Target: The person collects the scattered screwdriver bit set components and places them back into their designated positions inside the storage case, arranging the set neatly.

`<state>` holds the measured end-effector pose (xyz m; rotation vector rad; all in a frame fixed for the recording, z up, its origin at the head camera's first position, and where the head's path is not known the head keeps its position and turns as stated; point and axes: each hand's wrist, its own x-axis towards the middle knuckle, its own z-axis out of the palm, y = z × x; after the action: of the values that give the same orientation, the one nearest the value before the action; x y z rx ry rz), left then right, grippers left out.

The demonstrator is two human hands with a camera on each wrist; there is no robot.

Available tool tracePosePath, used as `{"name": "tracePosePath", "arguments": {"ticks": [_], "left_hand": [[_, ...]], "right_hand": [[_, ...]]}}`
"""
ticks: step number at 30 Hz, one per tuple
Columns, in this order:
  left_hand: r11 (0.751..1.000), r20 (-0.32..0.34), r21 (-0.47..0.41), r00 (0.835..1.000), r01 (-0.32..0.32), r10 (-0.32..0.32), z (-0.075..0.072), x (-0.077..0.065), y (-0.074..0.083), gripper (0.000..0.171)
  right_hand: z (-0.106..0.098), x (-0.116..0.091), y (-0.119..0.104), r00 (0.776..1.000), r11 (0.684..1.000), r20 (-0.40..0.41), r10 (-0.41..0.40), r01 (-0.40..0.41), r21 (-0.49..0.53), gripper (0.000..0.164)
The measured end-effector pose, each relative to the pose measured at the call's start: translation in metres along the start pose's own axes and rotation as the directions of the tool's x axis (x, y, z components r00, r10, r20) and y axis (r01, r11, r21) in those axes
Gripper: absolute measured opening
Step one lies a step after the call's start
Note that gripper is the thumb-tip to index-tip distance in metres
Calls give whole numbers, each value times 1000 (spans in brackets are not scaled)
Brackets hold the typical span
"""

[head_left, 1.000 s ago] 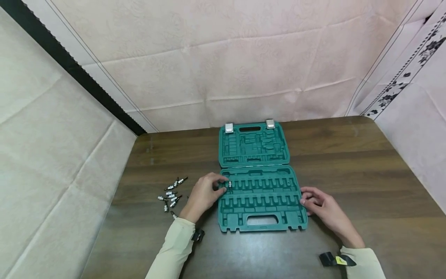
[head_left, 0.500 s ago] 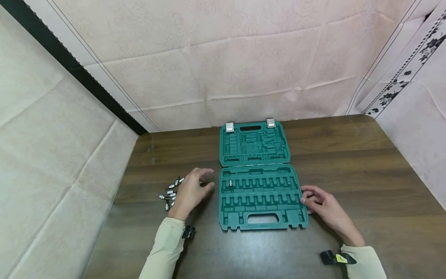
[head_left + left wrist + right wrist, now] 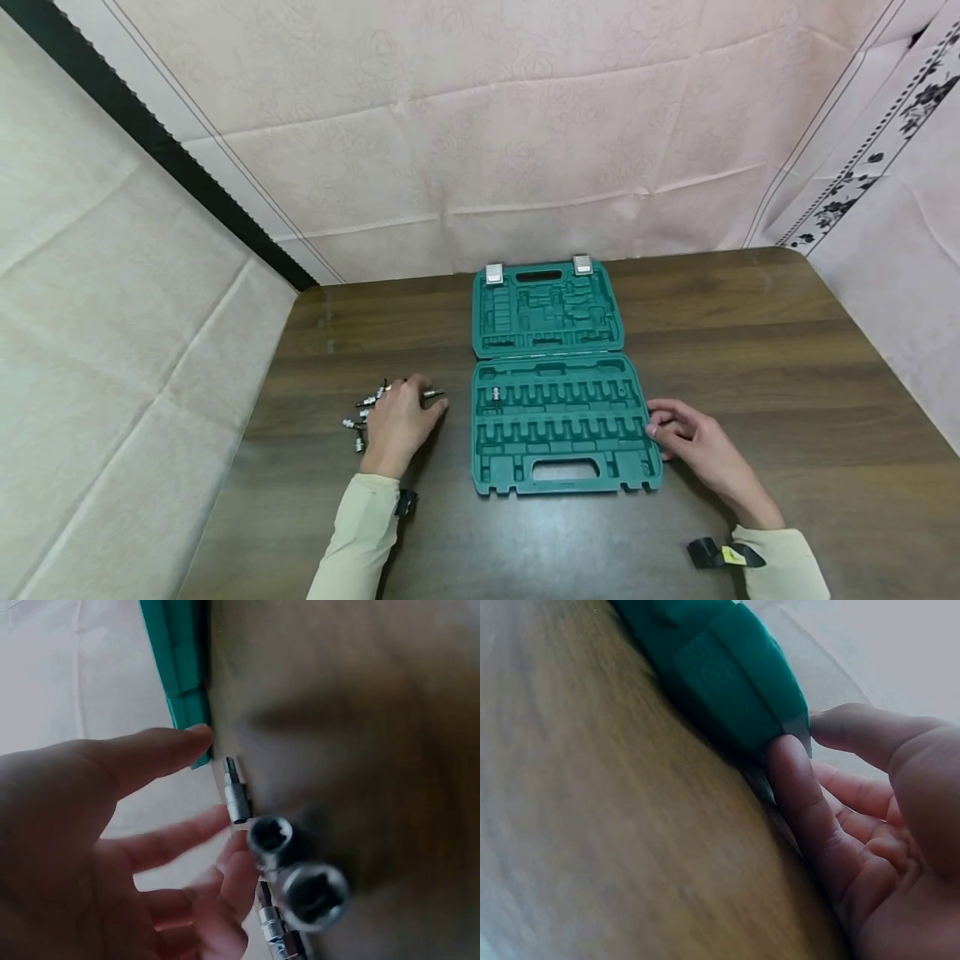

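On the wooden table lies an open green socket case point(image 3: 510, 471), one bit socket point(image 3: 496, 396) seated upright in its upper row of slots. My left hand point(image 3: 397, 429) is over the loose bit sockets left of the case. Its thumb and fingers are apart, with the fingertips touching or very near a bit socket point(image 3: 236, 796) in the left wrist view. Part of the pile is hidden under this hand; other bit sockets point(image 3: 359, 444) show at its left. My right hand point(image 3: 697, 442) holds the case's right edge between thumb and fingers.
The case lid point(image 3: 555, 308) lies folded back toward the rear, with two metal latches point(image 3: 582, 265) at its far edge. Pale cloth point(image 3: 525, 167) hangs behind the wooden table point(image 3: 735, 333). Each wrist carries a black camera mount point(image 3: 705, 553).
My left hand has left the bit socket in its slot, drawn back leftward and come down onto the loose bit sockets. My right hand stays on the case edge.
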<state>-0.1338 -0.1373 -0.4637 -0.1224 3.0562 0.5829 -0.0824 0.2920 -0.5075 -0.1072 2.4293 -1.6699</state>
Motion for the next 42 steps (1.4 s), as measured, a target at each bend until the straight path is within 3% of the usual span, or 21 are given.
{"name": "tracePosePath", "arguments": {"ticks": [5, 8, 16, 23, 32, 38, 42], "left_hand": [[993, 3, 35, 994, 113, -113, 6, 3, 4, 52], [990, -15, 48, 991, 133, -132, 8, 6, 7, 52], [996, -29, 45, 996, 83, -81, 8, 11, 7, 20], [1000, -33, 12, 999, 4, -4, 8, 10, 2, 4], [999, -6, -19, 999, -48, 48, 5, 8, -1, 17], [997, 45, -71, 999, -12, 15, -1, 7, -3, 27], [998, 48, -58, 999, 15, -12, -1, 4, -1, 36]], "right_hand": [[0, 0, 0, 1000, 1000, 1, -2, 2, -1, 42], [1, 0, 0, 1000, 1000, -1, -1, 1, -1, 42], [4, 0, 1, 1000, 1000, 6, -1, 1, 21, 43], [4, 1, 2, 1000, 1000, 11, -11, 11, 25, 43], [2, 0, 4, 1000, 1000, -1, -31, 31, -2, 40], [1, -1, 2, 999, 999, 4, -48, 48, -12, 40], [1, -1, 0, 999, 999, 3, -35, 35, -21, 41]]}}
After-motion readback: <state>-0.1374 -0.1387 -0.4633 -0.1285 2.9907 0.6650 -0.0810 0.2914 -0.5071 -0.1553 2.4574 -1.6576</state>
